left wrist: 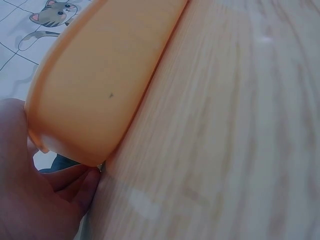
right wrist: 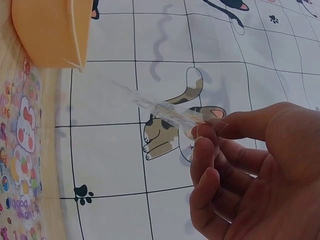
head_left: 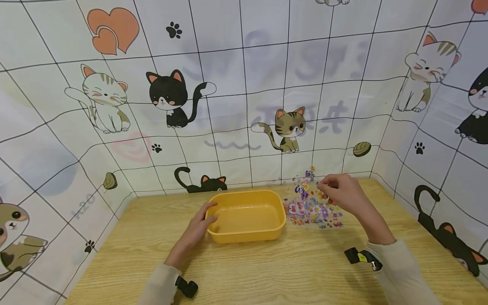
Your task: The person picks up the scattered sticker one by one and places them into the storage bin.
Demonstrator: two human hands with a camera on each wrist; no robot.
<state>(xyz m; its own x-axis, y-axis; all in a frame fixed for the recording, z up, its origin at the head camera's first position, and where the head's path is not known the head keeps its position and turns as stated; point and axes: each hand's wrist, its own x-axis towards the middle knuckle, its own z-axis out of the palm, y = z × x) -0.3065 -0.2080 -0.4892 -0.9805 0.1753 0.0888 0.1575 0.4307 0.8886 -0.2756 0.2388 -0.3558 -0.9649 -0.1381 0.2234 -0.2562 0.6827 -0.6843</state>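
- The left hand is reaching from the near left across the worktop, gripping the left rim of the yellow tub.
- Sticker sheets are lying right of the tub, showing "good" and a blurred "ight".
- The right hand is pinching a clear sheet, fingertips meeting.
- Faint, reversed lettering is showing on the far wall covering.

Gridded white sheet rose behind wood-grain table; printed orange heart sat above pale cat, black cat alongside.
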